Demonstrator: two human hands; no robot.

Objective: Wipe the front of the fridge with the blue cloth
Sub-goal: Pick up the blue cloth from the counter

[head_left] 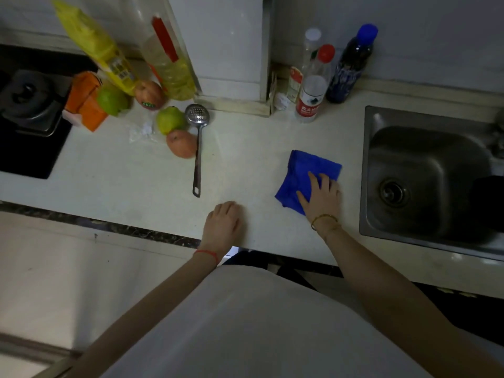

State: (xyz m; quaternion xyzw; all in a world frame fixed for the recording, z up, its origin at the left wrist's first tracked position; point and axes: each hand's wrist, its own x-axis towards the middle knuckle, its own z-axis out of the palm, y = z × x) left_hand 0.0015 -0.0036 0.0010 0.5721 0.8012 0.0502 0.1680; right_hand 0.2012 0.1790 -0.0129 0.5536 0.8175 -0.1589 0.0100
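Observation:
A folded blue cloth (300, 173) lies on the pale countertop (136, 173), left of the sink. My right hand (321, 195) rests flat on the cloth's near right part, fingers spread and fairly straight. My left hand (225, 223) sits on the counter near its front edge, left of the cloth, with its fingers curled under and nothing in it. No fridge is in view.
A steel sink (425, 181) is at the right. Three bottles (313, 85) stand at the back. A slotted ladle (197, 148), apples and pears (177, 132), an oil bottle (166, 55) and an orange carton (84, 102) crowd the left, beside a black hob (27, 118).

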